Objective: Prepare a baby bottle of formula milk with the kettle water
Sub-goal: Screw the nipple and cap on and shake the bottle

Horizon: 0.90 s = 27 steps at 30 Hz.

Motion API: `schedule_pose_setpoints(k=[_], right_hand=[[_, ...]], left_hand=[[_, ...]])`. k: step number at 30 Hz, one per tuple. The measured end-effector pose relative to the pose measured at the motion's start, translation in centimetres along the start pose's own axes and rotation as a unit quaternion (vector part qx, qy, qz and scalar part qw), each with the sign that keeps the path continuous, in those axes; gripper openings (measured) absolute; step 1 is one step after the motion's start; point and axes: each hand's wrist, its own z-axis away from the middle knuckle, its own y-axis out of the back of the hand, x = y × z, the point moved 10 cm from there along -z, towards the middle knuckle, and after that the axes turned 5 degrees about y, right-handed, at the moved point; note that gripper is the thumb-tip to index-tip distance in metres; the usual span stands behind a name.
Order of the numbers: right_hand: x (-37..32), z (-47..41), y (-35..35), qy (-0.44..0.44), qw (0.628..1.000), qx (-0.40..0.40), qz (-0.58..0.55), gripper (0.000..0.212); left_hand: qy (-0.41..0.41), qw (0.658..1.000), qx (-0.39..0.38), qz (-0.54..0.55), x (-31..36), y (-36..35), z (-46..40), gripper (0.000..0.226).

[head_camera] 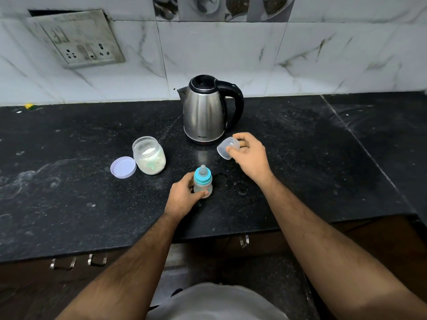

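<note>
A small clear baby bottle (203, 182) with a blue collar and a teat stands upright on the black counter (80, 181). My left hand (182, 195) grips its body from the left. My right hand (250, 155) holds the bottle's clear dome cap (227, 147) tilted in the air, up and to the right of the bottle. Behind them stands a steel kettle (205, 112) with a black handle pointing right and its lid shut. To the left is an open clear jar (149, 155) of white formula powder with a green scoop inside.
The jar's lilac lid (123, 167) lies flat beside the jar on its left. A tiled wall with a socket plate (78, 40) rises behind the counter. Drawer handles (63, 264) show below the counter's front edge.
</note>
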Motion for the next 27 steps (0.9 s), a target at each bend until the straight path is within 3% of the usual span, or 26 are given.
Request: schedule_pose_setpoints(k=[5, 14, 27], right_hand=[[-2.5, 2.6, -3.1, 0.073, 0.994, -0.075, 0.034, 0.049], [-3.1, 4.6, -7.3, 0.140, 0.959, -0.170, 0.179, 0.048], [-1.6, 5.0, -8.3, 0.133, 0.956, -0.173, 0.197, 0.050]], left_hand=[[0.004, 1.000, -0.007, 0.000, -0.2, 0.2, 0.2, 0.061], [-0.007, 1.000, -0.012, 0.019, -0.2, 0.2, 0.1, 0.054], [-0.010, 0.999, -0.014, 0.043, -0.7, 0.2, 0.0, 0.056]])
